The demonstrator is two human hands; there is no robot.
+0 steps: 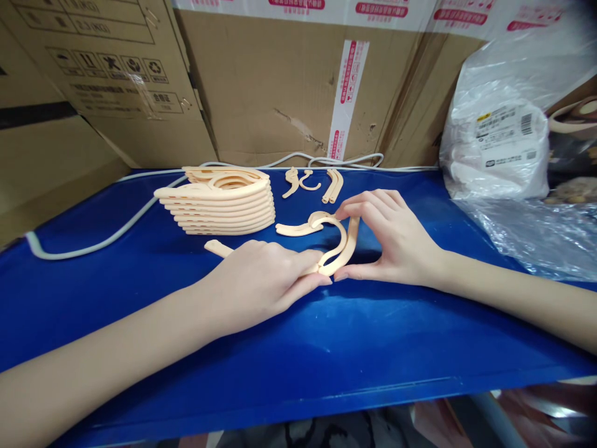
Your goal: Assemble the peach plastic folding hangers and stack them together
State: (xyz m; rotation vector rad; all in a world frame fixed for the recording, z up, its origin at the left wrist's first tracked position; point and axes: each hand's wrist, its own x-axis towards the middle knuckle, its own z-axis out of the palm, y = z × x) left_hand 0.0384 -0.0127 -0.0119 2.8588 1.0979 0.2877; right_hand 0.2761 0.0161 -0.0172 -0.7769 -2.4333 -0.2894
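Note:
Cream plastic hanger parts are between my hands. My left hand (265, 274) is closed on a folding hanger (342, 252), pinching it low where a curved hook meets a bent arm. My right hand (392, 233) curls around the right side of that hanger, fingertips on its top and thumb at its lower edge. Past my left knuckles a straight cream end (217, 249) sticks out; whether it belongs to the held hanger is hidden. Just behind lies a loose curved arm piece (296, 229), close to the held hanger.
A neat stack of folded cream hangers (224, 208) stands at the back left. Loose pieces lie behind: a short arm (291, 182), a hook (309, 181) and paired arms (333, 185). A white cable (107, 241) crosses the blue table (298, 367). Cardboard boxes (280, 81) and a plastic-wrapped package (499, 143) border it.

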